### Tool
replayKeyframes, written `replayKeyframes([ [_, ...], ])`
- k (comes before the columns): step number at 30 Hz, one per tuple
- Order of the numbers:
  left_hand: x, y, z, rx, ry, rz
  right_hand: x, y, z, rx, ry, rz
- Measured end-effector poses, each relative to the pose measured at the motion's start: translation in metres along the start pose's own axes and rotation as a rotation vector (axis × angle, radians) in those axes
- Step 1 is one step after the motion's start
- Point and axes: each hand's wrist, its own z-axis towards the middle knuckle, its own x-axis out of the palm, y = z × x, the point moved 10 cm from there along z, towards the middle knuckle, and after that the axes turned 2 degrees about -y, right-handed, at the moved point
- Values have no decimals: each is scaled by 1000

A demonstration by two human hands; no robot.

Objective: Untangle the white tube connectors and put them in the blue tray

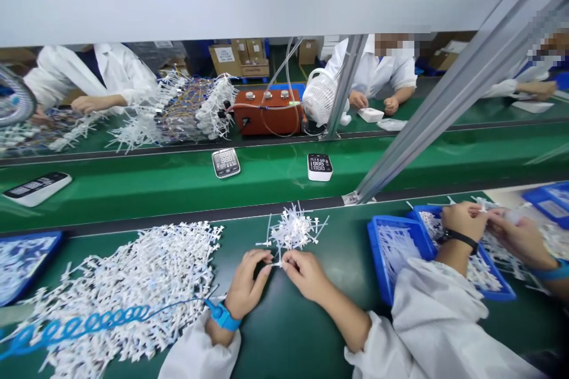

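A small white T-shaped tube piece [277,264] spans the gap between my two hands, low over the green bench. Its left end is pinched by my left hand [245,285], which wears a blue wrist strap. My right hand [306,275] grips the other end between thumb and forefinger. Just beyond my fingertips lies a small heap of similar white tube pieces [294,228]. Left of my left hand spreads a much larger pile of white tube pieces [133,284]. The fingers partly cover the held piece, so its ends are hidden.
A coiled blue cord [89,324] runs over the large pile to my strap. Blue trays [376,254] stand at right, where a co-worker's hands [466,219] work. A metal post [427,106] slants across. Display devices [320,167] sit on the green conveyor [271,183].
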Motion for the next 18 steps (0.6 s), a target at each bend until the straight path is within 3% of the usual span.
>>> replayKeyframes([
  [12,7,-5,9,28,45,128,-1,-2,2,43,29,67],
  [18,-11,17,9,-89,-114,202,2,1,0,15,21,-19],
])
